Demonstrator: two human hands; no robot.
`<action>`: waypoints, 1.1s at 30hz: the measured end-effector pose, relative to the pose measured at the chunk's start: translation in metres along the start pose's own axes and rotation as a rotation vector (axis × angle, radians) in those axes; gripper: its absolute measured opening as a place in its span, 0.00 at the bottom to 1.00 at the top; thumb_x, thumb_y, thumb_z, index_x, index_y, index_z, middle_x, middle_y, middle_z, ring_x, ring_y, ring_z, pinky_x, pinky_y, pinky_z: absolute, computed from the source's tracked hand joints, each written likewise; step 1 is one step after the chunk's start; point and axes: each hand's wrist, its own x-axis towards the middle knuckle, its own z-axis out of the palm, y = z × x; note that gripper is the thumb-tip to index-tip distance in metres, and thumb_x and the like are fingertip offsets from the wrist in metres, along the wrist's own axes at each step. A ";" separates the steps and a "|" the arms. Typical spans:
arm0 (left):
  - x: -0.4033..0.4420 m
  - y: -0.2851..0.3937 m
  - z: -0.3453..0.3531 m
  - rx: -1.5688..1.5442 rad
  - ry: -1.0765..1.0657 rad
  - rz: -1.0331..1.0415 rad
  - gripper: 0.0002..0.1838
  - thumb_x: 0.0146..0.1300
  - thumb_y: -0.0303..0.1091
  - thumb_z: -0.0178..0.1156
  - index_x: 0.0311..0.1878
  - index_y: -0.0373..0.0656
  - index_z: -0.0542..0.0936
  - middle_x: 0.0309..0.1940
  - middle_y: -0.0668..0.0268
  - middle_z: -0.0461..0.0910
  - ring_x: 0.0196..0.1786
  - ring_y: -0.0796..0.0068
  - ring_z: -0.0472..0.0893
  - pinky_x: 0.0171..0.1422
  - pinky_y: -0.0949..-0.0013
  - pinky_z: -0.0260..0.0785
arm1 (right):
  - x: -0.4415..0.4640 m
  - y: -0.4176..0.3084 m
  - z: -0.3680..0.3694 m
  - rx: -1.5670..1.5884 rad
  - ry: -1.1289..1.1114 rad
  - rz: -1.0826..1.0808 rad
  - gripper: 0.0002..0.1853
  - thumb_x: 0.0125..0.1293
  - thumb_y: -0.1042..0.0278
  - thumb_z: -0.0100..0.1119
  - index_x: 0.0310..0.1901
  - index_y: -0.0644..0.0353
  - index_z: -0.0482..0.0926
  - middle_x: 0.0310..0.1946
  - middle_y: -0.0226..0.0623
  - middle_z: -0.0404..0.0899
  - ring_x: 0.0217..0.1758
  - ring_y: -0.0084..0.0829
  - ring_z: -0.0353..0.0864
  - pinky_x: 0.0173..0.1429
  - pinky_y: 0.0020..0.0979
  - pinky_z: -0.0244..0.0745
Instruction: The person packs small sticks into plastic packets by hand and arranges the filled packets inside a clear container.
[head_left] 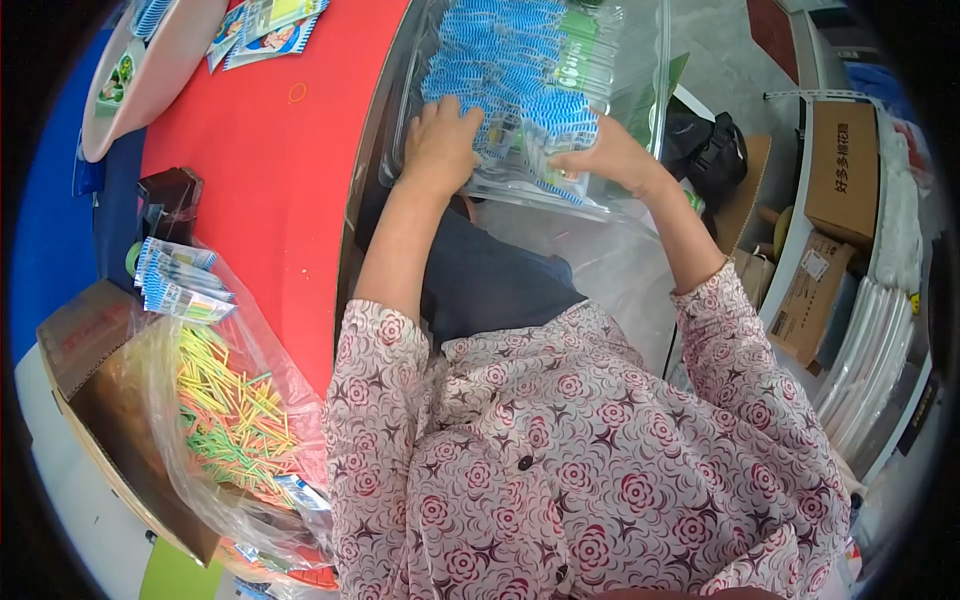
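A clear plastic box [625, 212] at the top of the view holds rows of small packets [500, 45] with blue-and-white striped ends. My left hand [440, 148] lies over the box's near left side, its fingers stretched out and touching the packets there. On the near right, my right hand [615, 160] grips a bundle of packets [558, 125], thumb across the front face. The fingers behind that bundle are partly hidden. Green printing shows through the box near its far right part.
To the left is a red tabletop [250, 150] with loose packets [275, 35] and a pink-white basin [170, 75]. A carton [90, 340] at lower left holds a bag of thin coloured sticks [235, 410]. Shelves with cardboard boxes [840, 175] and a black bag [715, 155] are on the right.
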 end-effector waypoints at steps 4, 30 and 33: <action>0.000 -0.012 -0.002 -0.047 -0.093 0.004 0.24 0.47 0.33 0.69 0.51 0.47 0.77 0.47 0.61 0.72 0.55 0.56 0.69 0.58 0.56 0.63 | 0.005 0.000 -0.006 0.085 -0.061 0.049 0.28 0.51 0.69 0.70 0.54 0.65 0.72 0.39 0.32 0.80 0.38 0.21 0.78 0.47 0.25 0.73; -0.009 -0.011 -0.007 0.023 -0.050 -0.120 0.15 0.51 0.32 0.67 0.41 0.39 0.76 0.41 0.54 0.75 0.44 0.51 0.78 0.45 0.52 0.72 | 0.049 0.050 0.031 0.098 -0.093 0.075 0.36 0.49 0.64 0.72 0.59 0.66 0.67 0.38 0.37 0.80 0.35 0.24 0.78 0.43 0.27 0.75; -0.005 -0.015 0.010 0.125 -0.006 -0.120 0.08 0.55 0.31 0.60 0.38 0.41 0.79 0.37 0.56 0.77 0.43 0.52 0.79 0.45 0.53 0.73 | 0.045 0.050 0.045 0.142 -0.008 0.090 0.34 0.50 0.66 0.72 0.58 0.64 0.68 0.38 0.35 0.79 0.38 0.23 0.77 0.44 0.26 0.74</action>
